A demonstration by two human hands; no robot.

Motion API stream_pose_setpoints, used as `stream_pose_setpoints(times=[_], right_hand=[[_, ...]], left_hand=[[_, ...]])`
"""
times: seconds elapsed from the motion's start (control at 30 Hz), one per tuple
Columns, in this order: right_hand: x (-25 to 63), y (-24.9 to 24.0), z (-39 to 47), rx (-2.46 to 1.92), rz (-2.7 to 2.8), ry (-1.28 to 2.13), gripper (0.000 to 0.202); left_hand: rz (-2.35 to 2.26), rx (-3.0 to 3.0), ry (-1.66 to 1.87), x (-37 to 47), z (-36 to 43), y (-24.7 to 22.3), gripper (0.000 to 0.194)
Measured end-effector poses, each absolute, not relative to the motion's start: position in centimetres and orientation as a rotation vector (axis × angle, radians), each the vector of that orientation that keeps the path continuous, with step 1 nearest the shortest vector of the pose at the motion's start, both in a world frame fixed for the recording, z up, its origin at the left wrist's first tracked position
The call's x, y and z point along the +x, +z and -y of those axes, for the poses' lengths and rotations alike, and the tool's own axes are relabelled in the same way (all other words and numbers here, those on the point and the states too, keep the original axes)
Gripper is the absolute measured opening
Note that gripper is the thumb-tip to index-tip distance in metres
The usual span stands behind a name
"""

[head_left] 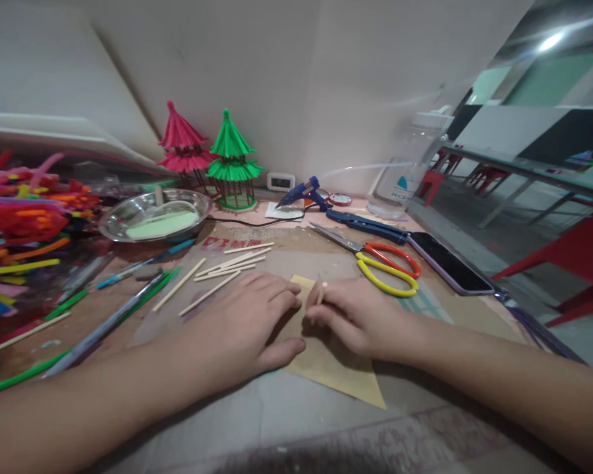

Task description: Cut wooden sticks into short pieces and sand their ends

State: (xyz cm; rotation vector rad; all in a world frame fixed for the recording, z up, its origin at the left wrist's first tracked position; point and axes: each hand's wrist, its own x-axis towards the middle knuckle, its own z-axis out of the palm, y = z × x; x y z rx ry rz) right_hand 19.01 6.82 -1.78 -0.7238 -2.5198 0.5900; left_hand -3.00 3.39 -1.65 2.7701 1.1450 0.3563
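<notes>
My right hand [358, 316] pinches a short pale wooden stick [322, 292] between thumb and fingers, its tip pointing up. Beneath that hand lies a piece of yellow paper [333, 365], partly covered by both hands. My left hand [261, 319] rests with fingers stretched and thumb apart, its fingertips at the paper's left side. Just beyond it several loose wooden sticks [234, 262] are scattered on the work surface. Scissors [386, 270] with one red and one yellow handle lie partly open past my right hand.
Behind stand a green pipe-cleaner pavilion [233, 158] and a pink one [178, 141]. A blue glue gun [304, 193], a metal bowl [109, 220], a utility knife [368, 226], a phone [449, 262] and a clear water jug [400, 174] surround the workspace. Colourful pipe cleaners [24, 217] crowd the left.
</notes>
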Motion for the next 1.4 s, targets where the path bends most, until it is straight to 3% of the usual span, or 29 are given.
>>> stream_pose_setpoints(times=[0.43,1.1,1.23,1.4], right_hand=[[18.94,-2.13,-6.91,-0.719,2.506,0.472,0.022],[18.43,-2.01,-6.42,-0.648,2.520,0.495,0.021],[18.50,-2.03,-6.59,-0.755,2.506,0.458,0.023],[18.30,-1.79,-6.34,-0.599,2.539,0.473,0.021]], left_hand=[[-1.161,2.789,0.337,-3.06,-3.34,-1.61,0.038],[-1.141,2.767,0.329,-3.01,-3.24,-1.49,0.027],[-1.149,2.802,0.338,-3.01,-3.23,-1.49,0.034],[-1.124,2.768,0.376,-3.05,-3.29,-1.50,0.028]])
